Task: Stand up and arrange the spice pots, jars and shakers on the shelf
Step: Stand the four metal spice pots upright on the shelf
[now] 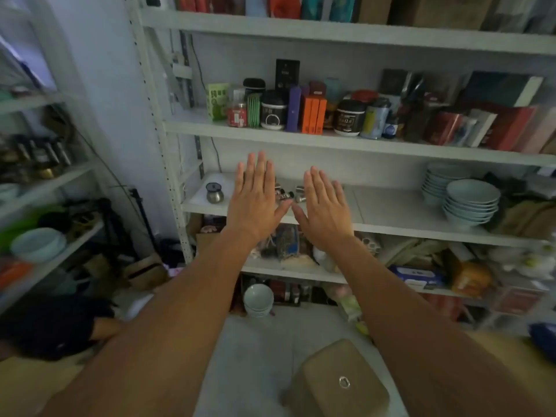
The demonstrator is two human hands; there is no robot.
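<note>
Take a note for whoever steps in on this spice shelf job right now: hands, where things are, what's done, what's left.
Left hand: open, flat, holding nothing.
Right hand: open, holding nothing. Both are held out in front of the shelf.
Steel pot: upright near the shelf's left end.
Small shakers: on the shelf behind the hands, partly hidden, apparently lying down.
Done: only the pot stands.
Left: stand up the shakers and line them up with the pot.
</note>
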